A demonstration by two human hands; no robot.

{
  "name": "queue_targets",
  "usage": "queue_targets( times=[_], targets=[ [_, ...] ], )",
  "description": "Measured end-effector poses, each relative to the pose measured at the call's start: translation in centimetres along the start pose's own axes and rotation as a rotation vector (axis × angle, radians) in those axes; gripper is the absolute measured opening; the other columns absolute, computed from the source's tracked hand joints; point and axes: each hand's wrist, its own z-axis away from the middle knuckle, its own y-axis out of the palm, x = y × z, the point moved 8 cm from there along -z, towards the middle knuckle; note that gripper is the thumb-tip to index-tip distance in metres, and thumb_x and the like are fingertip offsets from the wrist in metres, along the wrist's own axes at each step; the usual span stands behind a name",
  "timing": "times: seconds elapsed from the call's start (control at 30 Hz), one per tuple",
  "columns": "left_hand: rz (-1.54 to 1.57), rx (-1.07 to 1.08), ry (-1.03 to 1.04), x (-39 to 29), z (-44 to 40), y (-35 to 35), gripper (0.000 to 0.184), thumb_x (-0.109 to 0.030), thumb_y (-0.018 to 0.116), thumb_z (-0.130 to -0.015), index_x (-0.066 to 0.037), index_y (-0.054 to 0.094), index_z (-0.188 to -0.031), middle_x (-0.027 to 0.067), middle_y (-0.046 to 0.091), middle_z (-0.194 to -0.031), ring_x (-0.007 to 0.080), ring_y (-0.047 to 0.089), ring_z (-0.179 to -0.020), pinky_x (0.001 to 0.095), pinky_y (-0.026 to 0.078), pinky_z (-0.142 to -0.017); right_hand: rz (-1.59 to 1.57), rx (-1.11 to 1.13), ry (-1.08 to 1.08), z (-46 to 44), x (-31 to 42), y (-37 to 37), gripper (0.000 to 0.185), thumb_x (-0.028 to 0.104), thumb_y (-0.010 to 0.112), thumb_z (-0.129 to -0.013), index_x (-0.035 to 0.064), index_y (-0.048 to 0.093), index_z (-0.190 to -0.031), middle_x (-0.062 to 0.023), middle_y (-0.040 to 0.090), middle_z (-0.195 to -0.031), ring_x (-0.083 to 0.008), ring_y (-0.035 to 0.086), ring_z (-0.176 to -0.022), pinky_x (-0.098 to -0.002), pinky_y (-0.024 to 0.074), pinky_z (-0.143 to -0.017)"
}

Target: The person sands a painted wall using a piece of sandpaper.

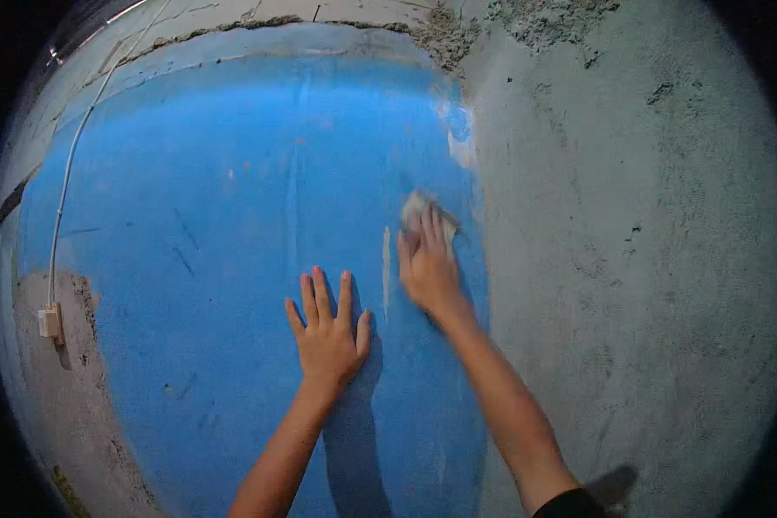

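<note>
A blue painted wall panel (233, 190) fills the middle of the view. My left hand (328, 332) lies flat against it with the fingers spread, holding nothing. Higher and to the right, my right hand (430, 268) presses a pale, light-coloured cloth (417, 205) against the blue surface near its right edge. The cloth and fingertips are a little blurred, and part of the cloth is hidden under the fingers. Between the two hands runs a narrow whitish vertical streak (386, 272) on the paint.
Rough grey wall (630, 259) borders the blue on the right. Broken plaster (449, 34) and a long crack run along the top. At the left, a white cable (65, 186) leads down to a small switch box (50, 323) on bare plaster.
</note>
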Motion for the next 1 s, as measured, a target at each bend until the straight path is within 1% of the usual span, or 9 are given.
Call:
queue_targets(
  times=[0.13,0.23,0.33,0.5,0.57,0.63,0.77,0.87,1.0],
  targets=[
    [-0.007,-0.025,0.016,0.2,0.1,0.0,0.066,-0.04,0.049,-0.097,-0.013,0.032,-0.154,0.0252,0.017,-0.161,0.0421,0.011,-0.15,0.0658,0.005,-0.115,-0.028,-0.021,0.025,0.1,0.1,0.4,0.058,0.033,0.035,-0.105,-0.0055,0.032,-0.149,-0.0281,0.027,-0.156,-0.0399,0.024,-0.146,-0.0487,0.0198,-0.12],
    [-0.007,-0.015,0.012,0.3,0.1,0.1,0.066,-0.04,0.05,-0.097,-0.014,0.033,-0.154,0.0245,0.017,-0.161,0.0416,0.011,-0.15,0.0656,0.007,-0.115,0.01,0.05,-0.016,9.8,2.6,1.3,0.057,0.031,0.037,-0.105,-0.0061,0.033,-0.148,-0.0294,0.026,-0.156,-0.041,0.022,-0.147,-0.0503,0.0196,-0.119],
    [-0.014,-0.03,0.004,0.3,0.2,0.3,0.065,-0.04,0.05,-0.097,-0.014,0.034,-0.154,0.0238,0.017,-0.161,0.0414,0.012,-0.15,0.0648,0.007,-0.115,0.023,0.091,-0.008,13.0,3.4,1.7,0.057,0.031,0.037,-0.104,-0.0066,0.034,-0.147,-0.0302,0.026,-0.155,-0.0415,0.021,-0.147,-0.0511,0.0185,-0.119],
    [-0.017,-0.028,0.004,0.3,0.3,0.4,0.064,-0.04,0.049,-0.097,-0.015,0.035,-0.153,0.0233,0.018,-0.161,0.0409,0.013,-0.15,0.0639,0.007,-0.115,0.039,-0.089,-0.021,-0.8,1.4,1.3,0.059,0.035,0.033,-0.105,-0.0055,0.035,-0.147,-0.0274,0.025,-0.157,-0.0398,0.023,-0.147,-0.0489,0.018,-0.12],
    [-0.025,-0.04,0.014,0.4,0.1,0.3,0.064,-0.041,0.05,-0.097,-0.015,0.035,-0.153,0.0233,0.019,-0.161,0.0407,0.013,-0.15,0.0637,0.007,-0.115,0.021,-0.077,0.024,-3.5,1.0,1.3,0.059,0.036,0.033,-0.105,-0.0052,0.035,-0.147,-0.0269,0.026,-0.157,-0.0399,0.023,-0.147,-0.0484,0.0185,-0.12],
    [-0.022,-0.056,0.02,0.4,0.2,0.3,0.064,-0.041,0.05,-0.096,-0.015,0.036,-0.153,0.0232,0.02,-0.161,0.0405,0.013,-0.15,0.0636,0.007,-0.115,0.018,-0.077,0.026,-2.0,1.3,1.5,0.058,0.035,0.032,-0.105,-0.0043,0.035,-0.148,-0.0275,0.026,-0.156,-0.0408,0.025,-0.146,-0.0491,0.0195,-0.119],
    [-0.007,-0.062,0.018,0.5,0.3,0.1,0.064,-0.041,0.051,-0.096,-0.015,0.037,-0.153,0.0231,0.021,-0.16,0.0401,0.014,-0.15,0.0634,0.008,-0.116,0.052,-0.006,-0.064,10.4,3.4,2.1,0.057,0.033,0.032,-0.105,-0.0038,0.035,-0.148,-0.0279,0.027,-0.156,-0.0431,0.025,-0.145,-0.0534,0.0192,-0.118],
    [-0.018,-0.075,0.008,0.4,0.4,0.5,0.065,-0.041,0.051,-0.095,-0.015,0.037,-0.153,0.0226,0.02,-0.161,0.0399,0.014,-0.15,0.0635,0.008,-0.115,0.021,0.056,-0.012,12.7,3.7,1.2,0.057,0.034,0.033,-0.105,-0.0032,0.034,-0.149,-0.0283,0.028,-0.155,-0.0442,0.025,-0.145,-0.0543,0.0187,-0.118],
    [-0.029,-0.093,0.013,0.5,0.4,0.6,0.065,-0.041,0.052,-0.095,-0.016,0.036,-0.153,0.0212,0.018,-0.162,0.0392,0.015,-0.15,0.0634,0.009,-0.116,0.064,-0.033,0.006,4.2,1.6,1.7,0.059,0.037,0.032,-0.105,-0.0016,0.033,-0.15,-0.0276,0.028,-0.155,-0.0426,0.024,-0.146,-0.0516,0.0182,-0.119]
  ],
)
